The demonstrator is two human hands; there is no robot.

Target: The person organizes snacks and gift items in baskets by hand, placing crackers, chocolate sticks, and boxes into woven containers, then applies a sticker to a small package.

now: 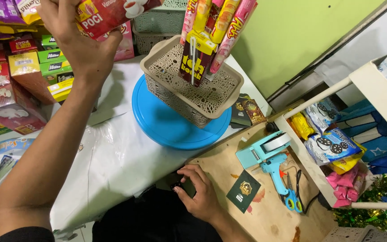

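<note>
Landmark: round blue plastic turntable on the plastic-covered white table.
Basket: beige perforated plastic basket sits on the turntable, tilted toward the camera, so all sides could be reached by spinning.
Basket contents: tall snack sticks and a dark red box stand upright at its far side, apparently propped there for display.
Left hand: left hand, up and left of the turntable, fingers closed on a red flat tea box, held above table level.
Right hand: right hand, near side of the turntable at the table edge, fingers curled over a small black object; grip looks closed.
Left of turntable: stacked red and green cartons.
Right of turntable: teal tape dispenser, blue glue gun, scissors on the wooden board, within arm's reach.
</note>
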